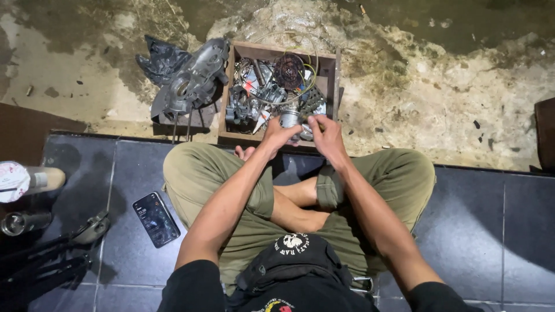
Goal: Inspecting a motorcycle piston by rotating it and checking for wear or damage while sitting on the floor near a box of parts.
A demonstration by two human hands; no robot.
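Note:
I sit cross-legged on dark tiles. My left hand and my right hand meet over the front edge of a wooden box full of metal engine parts. Between them they grip a small silver cylindrical metal part; the left hand cups it from the side, the right hand's fingers pinch at its right end. What exactly the right fingers hold is too small to tell. A dark round toothed disc and a loop of wire lie in the box behind.
A grey metal engine casing rests on a black bag left of the box. A phone lies on the tiles by my left knee. A bottle, a metal cylinder and black tool handles sit far left. Rough dirty concrete lies beyond.

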